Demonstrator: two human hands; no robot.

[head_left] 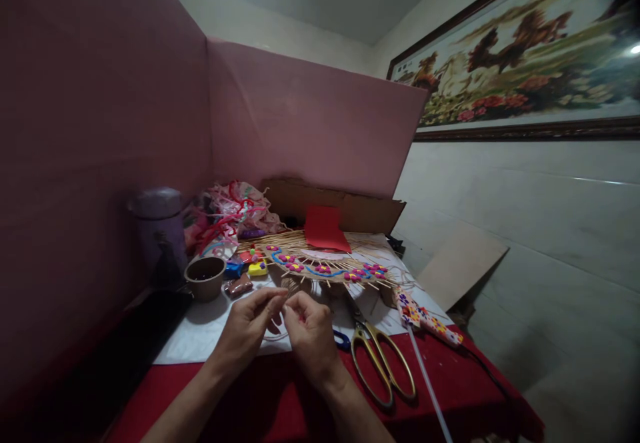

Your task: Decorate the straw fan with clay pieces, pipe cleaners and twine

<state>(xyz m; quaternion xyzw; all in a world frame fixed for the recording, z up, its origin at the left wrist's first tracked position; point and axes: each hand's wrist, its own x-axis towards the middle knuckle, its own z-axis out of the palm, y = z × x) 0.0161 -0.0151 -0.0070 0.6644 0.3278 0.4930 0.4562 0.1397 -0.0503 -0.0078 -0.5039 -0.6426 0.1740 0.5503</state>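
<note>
Fingers of the left hand and right hand meet at their tips in close pinches, the rest loosely curled; whatever lies between them is too small to make out. Below them a thin, pale, curved strand lies over the white sheet on the red-draped worktop; whether it reaches either hand I cannot tell. Just beyond is a curved brown cardboard band, edged with thin wooden sticks and bearing magenta flowers and a wavy blue line. It looks light and fairly stiff, with fragile sticks and decorations that could dent or come off, so the bare cardboard would be the safest hold. The strand seems soft and limp, best pinched near an end. Large gold-handled scissors lie beside the right hand, probably heavier and smooth. No brand or label is readable: neither the purple tumbler nor the small yellow packet shows legible writing, and the tiny dark marks on the framed horse picture are too small to read.
</note>
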